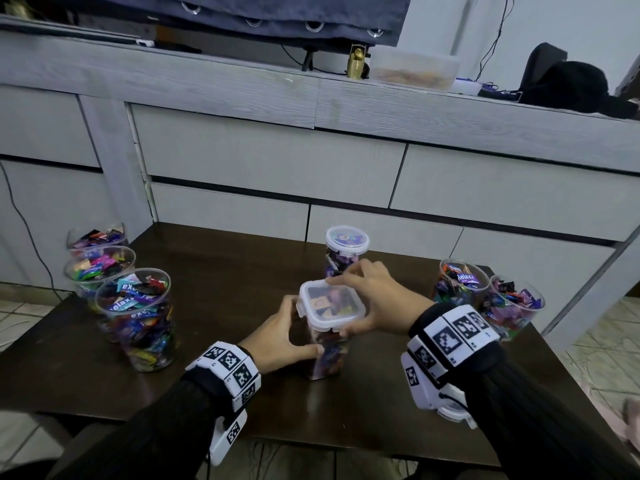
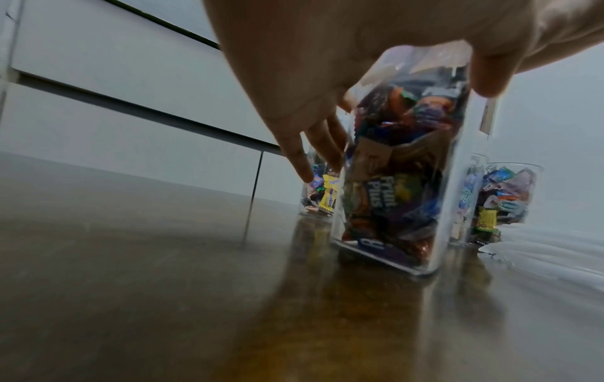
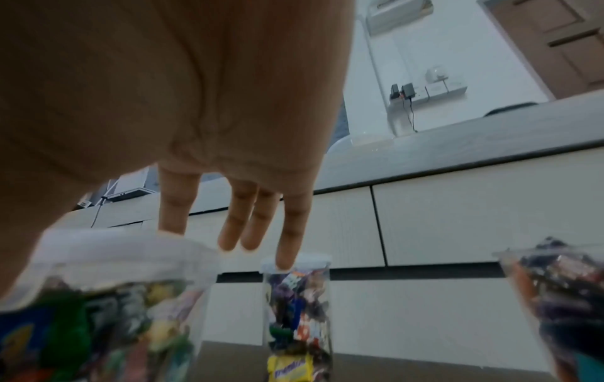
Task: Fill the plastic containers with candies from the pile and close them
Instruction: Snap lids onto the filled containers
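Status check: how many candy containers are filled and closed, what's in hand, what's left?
Done: round container filled and lidded. In hand: left hand grips the square container; right hand holds its lid on top, clips not visibly snapped. Left: five filled open cups, three at left, two at right.

We saw a dark wooden table standing against a long grey cabinet with flat drawer fronts. On the cabinet top sat a translucent lidded box holding something pale orange, perhaps snacks, though blur kept us from telling. Just beside it stood a small gold object, and a black bag lay well apart at the right end. A dark blue curtain with eyelets hung above. A black cable ran down the left side over the tiled floor.
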A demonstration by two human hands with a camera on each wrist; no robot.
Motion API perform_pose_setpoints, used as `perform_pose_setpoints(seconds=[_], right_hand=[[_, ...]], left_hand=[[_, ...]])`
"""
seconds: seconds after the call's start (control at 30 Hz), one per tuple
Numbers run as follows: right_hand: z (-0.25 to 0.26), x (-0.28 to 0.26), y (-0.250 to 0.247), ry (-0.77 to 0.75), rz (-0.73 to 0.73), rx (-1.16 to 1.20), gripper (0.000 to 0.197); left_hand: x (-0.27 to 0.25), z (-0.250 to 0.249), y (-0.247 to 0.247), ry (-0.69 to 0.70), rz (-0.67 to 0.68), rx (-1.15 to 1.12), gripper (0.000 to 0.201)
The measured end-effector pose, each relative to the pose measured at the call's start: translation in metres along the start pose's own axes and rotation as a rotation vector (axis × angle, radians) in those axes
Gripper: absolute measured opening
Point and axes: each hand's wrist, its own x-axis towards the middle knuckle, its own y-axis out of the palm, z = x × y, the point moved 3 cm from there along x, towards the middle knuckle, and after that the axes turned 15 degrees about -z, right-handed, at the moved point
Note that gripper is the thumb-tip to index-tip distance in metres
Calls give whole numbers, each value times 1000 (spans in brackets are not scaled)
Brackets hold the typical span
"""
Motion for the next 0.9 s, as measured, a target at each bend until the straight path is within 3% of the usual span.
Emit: perform_pose_setpoints(seconds=[0.2, 0.33, 0.4, 0.47, 0.53, 0.67, 0.77, 0.9], right_hand=[[16, -7, 0, 79, 50, 203, 80], [35, -12, 20, 86, -97, 29, 69], [36, -13, 21, 69, -127, -4, 63], [35, -15, 17, 51, -111, 2, 62], [36, -18, 13, 38, -97, -42, 63], [44, -28, 9, -13, -85, -303, 78], [47, -36, 8, -28, -146, -393, 65], [35, -43, 7, 48, -151, -462, 56]], left_hand=[[-2, -12, 8, 27, -51, 40, 112], [-1, -19, 20, 58, -50, -10, 112], [-2, -17, 21, 69, -11, -65, 101], [-3, -17, 22, 94, 55, -66, 77], [-4, -18, 21, 85, 66, -68, 71], [-3, -15, 23, 51, 0, -78, 100], [-2, -13, 28, 49, 5, -49, 102], [4, -7, 30, 43, 83, 325, 112]])
